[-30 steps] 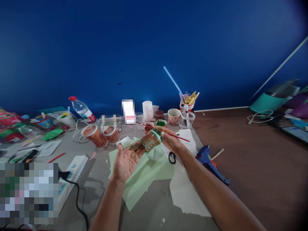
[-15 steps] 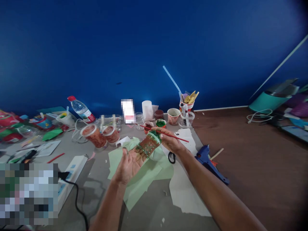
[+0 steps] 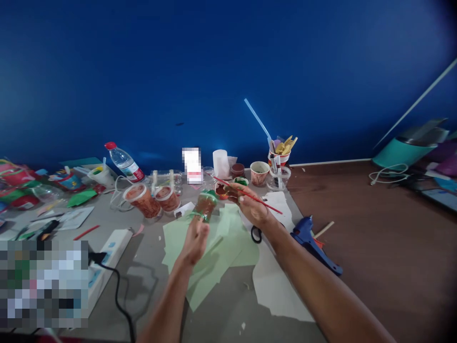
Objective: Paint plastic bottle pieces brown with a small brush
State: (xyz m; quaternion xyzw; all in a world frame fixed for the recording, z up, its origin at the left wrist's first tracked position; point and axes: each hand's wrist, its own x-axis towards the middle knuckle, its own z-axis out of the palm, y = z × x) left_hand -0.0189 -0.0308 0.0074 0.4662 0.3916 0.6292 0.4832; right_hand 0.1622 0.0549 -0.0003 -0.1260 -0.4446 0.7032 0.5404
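My left hand (image 3: pixel 196 239) is closed around one end of a clear plastic cup (image 3: pixel 207 204) painted brown, with green at both ends, and holds it tilted above the pale green paper (image 3: pixel 214 257). Between the fingers of my right hand (image 3: pixel 252 207) is a thin red paintbrush (image 3: pixel 266 204), held slantwise over the paint pots. Close to those fingers stand a small pot of green paint (image 3: pixel 241 181) and an orange-sided pot of reddish-brown paint (image 3: pixel 221 191). Two brown-painted cups, one larger (image 3: pixel 144 202) and one smaller (image 3: pixel 167 198), stand to the left.
A blue glue gun (image 3: pixel 314 243) and black-handled scissors (image 3: pixel 256 234) lie on the right. On the left are a power strip (image 3: pixel 109 257) with a black cord and a leaning water bottle (image 3: pixel 124 162). A paper cup (image 3: pixel 259 172) and a cup of cutlery (image 3: pixel 280 155) stand behind.
My left hand has turned over and moved left with the cup, its open palm now a closed grip. My right hand has come off the cup, still holding the brush.
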